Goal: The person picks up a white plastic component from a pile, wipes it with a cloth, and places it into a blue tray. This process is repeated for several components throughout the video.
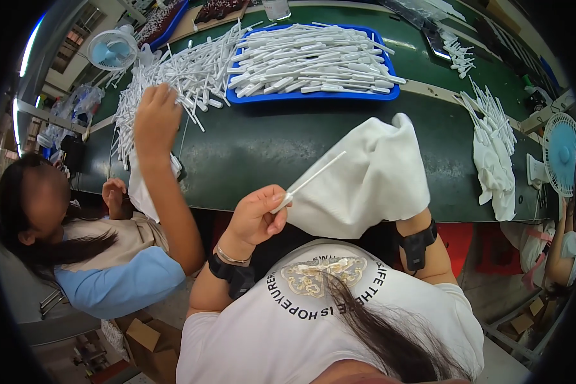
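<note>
Between the fingertips of my left hand (258, 214) is a white plastic stick (318, 173), its thick end in the pinch and its thin stem slanting up to the right. A large white cloth (371, 179) drapes over my right hand, so its fingers are hidden; only the wrist (416, 224) shows below. The stick's stem lies in front of the cloth's left edge. Beyond my hands, a blue tray (313, 96) is heaped with similar white sticks (307, 61).
Loose white sticks (192, 73) form a pile left of the tray, where a co-worker's hand (157, 118) reaches over. At right lie more sticks (489, 118) and another white cloth (493, 173). Small fans (112, 50) stand at the sides of the green table (256, 147).
</note>
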Action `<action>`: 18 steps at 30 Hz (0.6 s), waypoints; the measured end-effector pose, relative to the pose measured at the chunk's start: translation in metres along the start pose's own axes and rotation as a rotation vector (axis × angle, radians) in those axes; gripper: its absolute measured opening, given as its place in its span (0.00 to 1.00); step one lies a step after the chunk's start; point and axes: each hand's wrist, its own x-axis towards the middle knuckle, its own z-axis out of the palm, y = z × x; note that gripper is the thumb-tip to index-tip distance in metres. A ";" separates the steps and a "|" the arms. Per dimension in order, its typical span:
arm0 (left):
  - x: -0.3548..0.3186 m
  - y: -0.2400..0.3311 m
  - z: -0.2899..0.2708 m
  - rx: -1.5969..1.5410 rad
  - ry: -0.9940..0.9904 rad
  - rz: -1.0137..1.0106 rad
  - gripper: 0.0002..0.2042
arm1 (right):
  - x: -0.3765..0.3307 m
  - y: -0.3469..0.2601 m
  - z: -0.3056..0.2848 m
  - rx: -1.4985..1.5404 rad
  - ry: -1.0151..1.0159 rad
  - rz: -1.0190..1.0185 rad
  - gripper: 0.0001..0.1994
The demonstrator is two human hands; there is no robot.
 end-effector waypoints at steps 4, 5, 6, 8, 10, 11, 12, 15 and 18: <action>0.011 -0.008 0.009 -0.061 -0.057 -0.027 0.10 | -0.004 -0.004 0.029 0.356 -0.131 0.210 0.11; 0.015 -0.011 0.013 -0.059 -0.064 -0.028 0.10 | -0.005 -0.007 0.040 0.478 -0.177 0.279 0.11; 0.020 -0.015 0.018 -0.040 -0.034 -0.030 0.10 | -0.006 -0.009 0.050 0.600 -0.222 0.347 0.12; 0.028 -0.021 0.028 -0.003 0.031 -0.031 0.11 | -0.006 -0.019 0.061 0.851 -0.314 0.478 0.14; 0.041 -0.025 0.039 0.072 0.063 -0.021 0.12 | -0.015 -0.040 0.060 1.116 -0.303 0.578 0.14; 0.046 -0.026 0.043 0.144 0.097 -0.011 0.12 | -0.021 -0.052 0.058 1.381 -0.294 0.676 0.13; 0.051 -0.023 0.047 0.217 0.133 -0.003 0.13 | -0.022 -0.056 0.056 1.650 -0.279 0.772 0.13; 0.043 -0.008 0.062 0.721 0.158 0.197 0.12 | -0.006 -0.052 0.051 1.530 0.191 0.603 0.14; 0.042 0.003 0.065 0.944 0.221 0.460 0.11 | 0.005 -0.056 0.042 1.431 0.365 0.530 0.13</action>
